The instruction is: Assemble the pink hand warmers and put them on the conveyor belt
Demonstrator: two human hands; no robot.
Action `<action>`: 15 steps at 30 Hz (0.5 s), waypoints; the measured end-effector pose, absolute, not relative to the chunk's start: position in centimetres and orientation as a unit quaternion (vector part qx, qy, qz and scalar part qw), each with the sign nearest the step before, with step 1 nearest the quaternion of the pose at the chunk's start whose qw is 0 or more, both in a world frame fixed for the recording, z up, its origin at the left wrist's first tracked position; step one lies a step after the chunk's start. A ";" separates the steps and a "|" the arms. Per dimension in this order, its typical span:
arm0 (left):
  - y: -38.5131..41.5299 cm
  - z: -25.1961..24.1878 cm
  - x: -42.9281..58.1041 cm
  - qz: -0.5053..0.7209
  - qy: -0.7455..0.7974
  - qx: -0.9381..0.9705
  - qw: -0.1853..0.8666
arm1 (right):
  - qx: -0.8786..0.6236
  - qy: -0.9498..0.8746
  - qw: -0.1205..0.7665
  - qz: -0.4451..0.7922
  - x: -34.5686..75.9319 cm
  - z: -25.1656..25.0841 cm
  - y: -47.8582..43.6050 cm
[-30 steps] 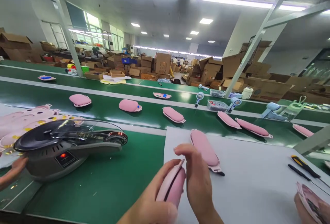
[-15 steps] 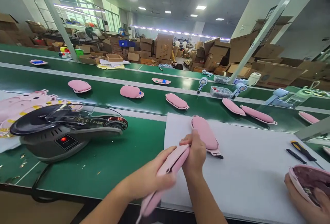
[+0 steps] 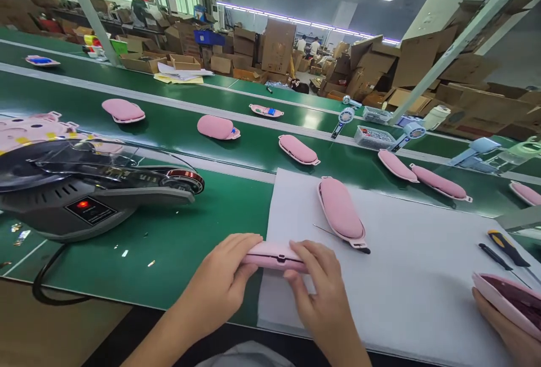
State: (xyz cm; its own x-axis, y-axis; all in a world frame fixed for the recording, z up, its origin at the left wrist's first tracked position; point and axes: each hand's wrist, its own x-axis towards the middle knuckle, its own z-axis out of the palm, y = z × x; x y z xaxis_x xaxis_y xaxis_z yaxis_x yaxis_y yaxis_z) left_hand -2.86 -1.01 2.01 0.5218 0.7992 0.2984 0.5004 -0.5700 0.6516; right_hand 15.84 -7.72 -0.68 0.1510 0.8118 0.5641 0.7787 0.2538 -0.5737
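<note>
Both my hands grip a pink oval case [image 3: 274, 255], held edge-on above the front of the bench, its seam and a small dark slot turned toward me. My left hand [image 3: 224, 277] pinches its left end, thumb below and fingers on top. At the right end, my right hand [image 3: 321, 282] holds it the same way. Just beyond my hands, another pink case [image 3: 341, 209] lies on the white sheet [image 3: 406, 265], a black tip at its near end. A thin metal shaft [image 3: 323, 228] pokes out from beside that case.
A dark grey machine [image 3: 97, 198] with a red light stands left. Several pink cases, one being this case [image 3: 298, 149], lie along the green belt. A yellow-black screwdriver [image 3: 505, 246] rests at right, near a co-worker's hand [image 3: 494, 316] holding an open pink shell [image 3: 511, 302].
The held case has turned from steeply slanted to nearly level. My right hand has moved down from its upper end to its right side. The view has tilted and shifted.
</note>
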 end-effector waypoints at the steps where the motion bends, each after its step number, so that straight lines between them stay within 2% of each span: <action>1: -1.2 1.9 -2.6 0.300 0.395 0.840 0.221 | -0.601 -0.671 0.433 -0.017 15.5 -1.0 -7.8; 4: -2.0 1.0 -1.3 0.334 0.415 0.837 0.123 | -0.608 -0.660 0.433 -0.080 14.4 -1.6 -7.7; 7: -2.4 -0.2 0.0 0.382 0.415 0.822 0.076 | -0.610 -0.650 0.439 -0.114 13.8 -1.8 -7.1; 11: -2.1 -1.1 1.1 0.443 0.425 0.785 0.079 | -0.616 -0.630 0.452 -0.141 13.4 -1.5 -6.2; 15: -1.5 -0.8 1.5 0.454 0.444 0.765 0.104 | -0.625 -0.625 0.448 -0.134 13.3 -1.0 -5.3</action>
